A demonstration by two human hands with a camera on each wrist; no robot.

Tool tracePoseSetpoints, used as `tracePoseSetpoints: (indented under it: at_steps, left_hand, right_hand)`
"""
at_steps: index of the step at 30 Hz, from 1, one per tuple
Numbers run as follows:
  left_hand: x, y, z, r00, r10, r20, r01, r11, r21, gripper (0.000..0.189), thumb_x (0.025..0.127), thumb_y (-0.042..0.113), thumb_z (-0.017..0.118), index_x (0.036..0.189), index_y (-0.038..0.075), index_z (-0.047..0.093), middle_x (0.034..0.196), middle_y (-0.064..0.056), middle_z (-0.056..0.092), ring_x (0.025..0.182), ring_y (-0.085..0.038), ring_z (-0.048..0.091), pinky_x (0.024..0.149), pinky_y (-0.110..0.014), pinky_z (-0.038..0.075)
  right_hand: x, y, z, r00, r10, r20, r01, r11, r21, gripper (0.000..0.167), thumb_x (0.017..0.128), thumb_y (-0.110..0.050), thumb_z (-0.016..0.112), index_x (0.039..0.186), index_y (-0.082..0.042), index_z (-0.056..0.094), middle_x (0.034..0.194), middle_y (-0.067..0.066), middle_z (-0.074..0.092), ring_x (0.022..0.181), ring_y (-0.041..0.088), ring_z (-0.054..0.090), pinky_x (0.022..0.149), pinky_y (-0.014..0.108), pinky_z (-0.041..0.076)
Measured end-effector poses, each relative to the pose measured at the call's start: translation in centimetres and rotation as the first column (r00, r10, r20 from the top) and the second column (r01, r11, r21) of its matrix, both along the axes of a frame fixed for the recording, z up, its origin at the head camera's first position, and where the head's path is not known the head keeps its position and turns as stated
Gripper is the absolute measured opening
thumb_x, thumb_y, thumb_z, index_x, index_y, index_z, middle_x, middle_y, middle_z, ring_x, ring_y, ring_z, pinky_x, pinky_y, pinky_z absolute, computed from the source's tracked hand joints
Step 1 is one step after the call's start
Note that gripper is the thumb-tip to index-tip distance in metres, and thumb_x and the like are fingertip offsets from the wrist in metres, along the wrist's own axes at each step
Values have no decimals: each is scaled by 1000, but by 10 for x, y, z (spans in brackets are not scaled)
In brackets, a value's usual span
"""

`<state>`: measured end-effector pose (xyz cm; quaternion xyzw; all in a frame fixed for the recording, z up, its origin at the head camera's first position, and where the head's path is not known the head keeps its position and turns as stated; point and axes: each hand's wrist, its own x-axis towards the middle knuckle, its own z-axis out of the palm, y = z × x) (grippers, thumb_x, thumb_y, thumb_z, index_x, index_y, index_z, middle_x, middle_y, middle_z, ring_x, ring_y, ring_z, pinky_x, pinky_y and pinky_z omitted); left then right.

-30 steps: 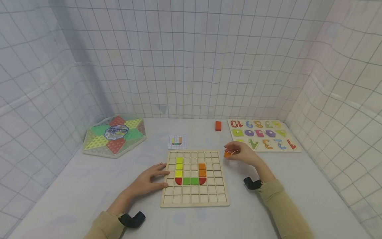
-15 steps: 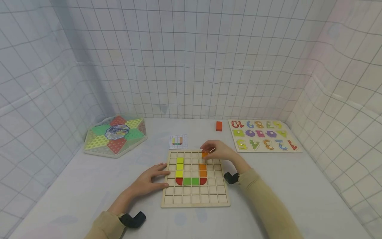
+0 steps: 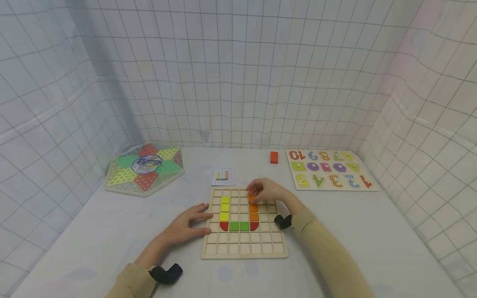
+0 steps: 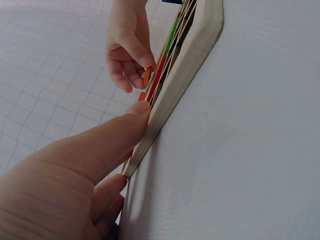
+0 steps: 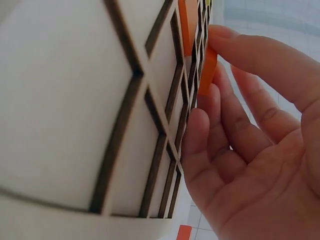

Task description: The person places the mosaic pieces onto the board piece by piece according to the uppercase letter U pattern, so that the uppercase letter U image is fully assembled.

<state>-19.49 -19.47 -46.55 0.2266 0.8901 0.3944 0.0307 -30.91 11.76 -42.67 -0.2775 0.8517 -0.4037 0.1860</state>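
Note:
A wooden grid board (image 3: 244, 249) lies on the table with coloured tiles forming a U. Yellow square tiles (image 3: 225, 208) make up its left side, green ones (image 3: 239, 226) the bottom, and red rounded tiles (image 3: 254, 226) the corners. Orange tiles (image 3: 254, 216) run up the right side. Above that column my right hand (image 3: 269, 190) pinches another orange tile (image 5: 208, 75) between thumb and fingers, close over the grid. The right fingers partly hide this tile in the head view. My left hand (image 3: 184, 225) rests at the board's left edge, fingers extended, thumb (image 4: 112, 142) touching the rim.
Behind the board lies a small printed card (image 3: 223, 176) with a U pattern. Farther back is a red-orange block (image 3: 274, 157). A number-and-shape puzzle (image 3: 335, 189) lies at the back right, a hexagonal star-patterned game board (image 3: 145, 165) at the back left. Grid-patterned curtains surround the table.
My right hand has carried the orange tile left from beside the board to over the grid, then slightly nearer, to the top of the orange column. My left hand has stayed in place.

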Motion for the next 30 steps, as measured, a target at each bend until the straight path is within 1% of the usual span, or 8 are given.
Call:
tracePoseSetpoints:
  at_steps: [9,10,16,17,21,24,27,30]
  left_hand:
    - [0,0,-1,1000,-2,-6,2,1000,-7,51,79,44,73,121,17,66,145,-9,40,138,-37,24,108,-59,20]
    - [0,0,-1,1000,-3,-6,3,1000,-5,51,79,44,73,121,18,66,145,-8,40,138,-37,24,108,-59,20]
    - [0,-1,-3,1000,-12,1,12,1000,8,50,79,44,73,121,18,65,145,-8,40,138,-37,23,108,-60,19]
    - [1,-1,-3,1000,-13,0,13,1000,9,50,79,44,73,121,18,65,145,-9,40,138,-37,23,108,-60,19]
    - [0,0,-3,1000,-12,-8,12,1000,-2,51,79,44,73,121,18,65,145,-9,41,137,-37,24,108,-59,20]
    - [-1,-1,-2,1000,-14,-18,14,1000,-10,51,79,45,72,122,17,65,145,-9,41,137,-36,25,108,-58,20]
    - [-2,-1,-2,1000,-17,-26,16,1000,-14,51,79,46,72,122,17,65,145,-9,41,137,-36,25,108,-58,21]
    - [-2,-2,-1,999,-20,-32,20,1000,-18,52,79,46,72,122,17,65,145,-9,41,137,-37,25,108,-59,21]
  right_hand:
    - [0,0,-7,1000,-5,-2,5,1000,9,35,76,-5,77,109,-3,62,96,0,64,86,14,57,80,25,49]
    - [3,-1,-2,1000,-6,4,6,1000,7,36,77,-4,76,110,-2,62,98,4,65,87,16,58,81,26,49]
    - [4,0,-4,1000,-12,13,12,1000,9,37,77,-4,76,110,-1,61,100,6,64,91,19,58,85,29,49]
    - [1,2,-8,1000,-13,7,13,1000,8,37,76,-6,77,110,-3,62,99,4,64,90,16,58,84,28,49]
    - [2,8,-8,1000,-6,-30,6,1000,-4,34,80,-11,74,111,-4,62,100,3,65,92,16,59,85,30,49]
    - [4,15,-8,996,-8,-87,7,1000,-11,30,84,-15,71,111,-4,63,100,3,65,93,17,60,85,33,49]
    - [8,23,-7,990,-20,-142,20,1000,-3,27,87,-17,68,110,-4,63,98,3,65,91,17,60,85,34,50]
    - [15,31,-7,983,-34,-179,37,999,14,25,88,-19,67,108,-4,63,95,1,64,88,14,59,83,32,51]
